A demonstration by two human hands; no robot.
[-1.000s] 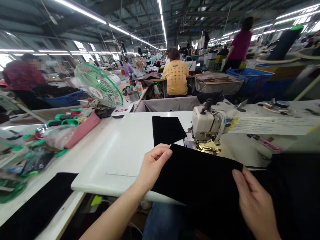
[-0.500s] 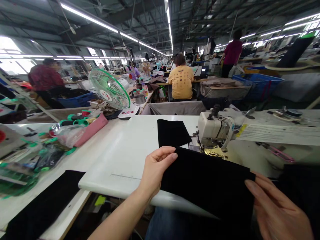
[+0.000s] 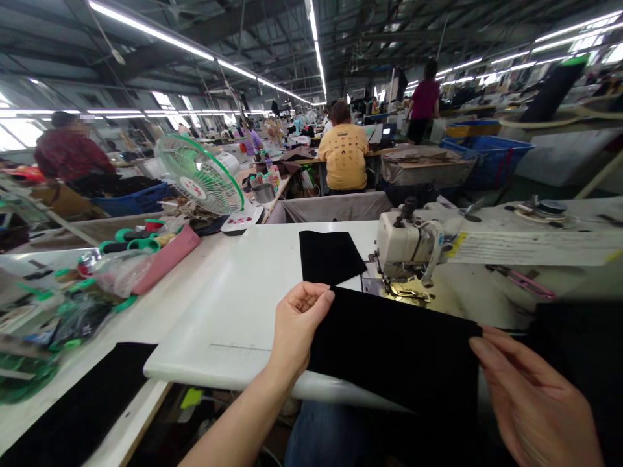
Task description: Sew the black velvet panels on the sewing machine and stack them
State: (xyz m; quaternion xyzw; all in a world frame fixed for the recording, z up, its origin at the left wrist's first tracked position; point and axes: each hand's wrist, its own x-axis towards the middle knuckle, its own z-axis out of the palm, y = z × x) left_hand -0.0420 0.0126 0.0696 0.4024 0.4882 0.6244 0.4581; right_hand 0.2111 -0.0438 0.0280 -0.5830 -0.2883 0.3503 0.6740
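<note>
A black fabric piece [image 3: 394, 350] is stretched between my two hands, over the front edge of the white sewing table [image 3: 219, 305]. My left hand [image 3: 299, 324] pinches its upper left corner between thumb and fingers. At its upper right corner, my right hand [image 3: 535, 383] pinches the cloth the same way. Behind them, a second black piece [image 3: 328, 256] lies flat on the table, left of the sewing machine's head [image 3: 403, 250]. The lit needle area [image 3: 409, 292] is just beyond the held cloth.
At the left are a green-rimmed fan [image 3: 197, 178], thread spools [image 3: 141, 240], a pink cloth [image 3: 168, 259] and another black piece [image 3: 92, 395]. A person in a yellow shirt [image 3: 343, 155] sits ahead. Dark cloth [image 3: 579, 357] is at the right.
The view has shifted slightly, so most things appear further left. Both hands still pinch the black piece, whose top edge now looks straighter near my right hand.
</note>
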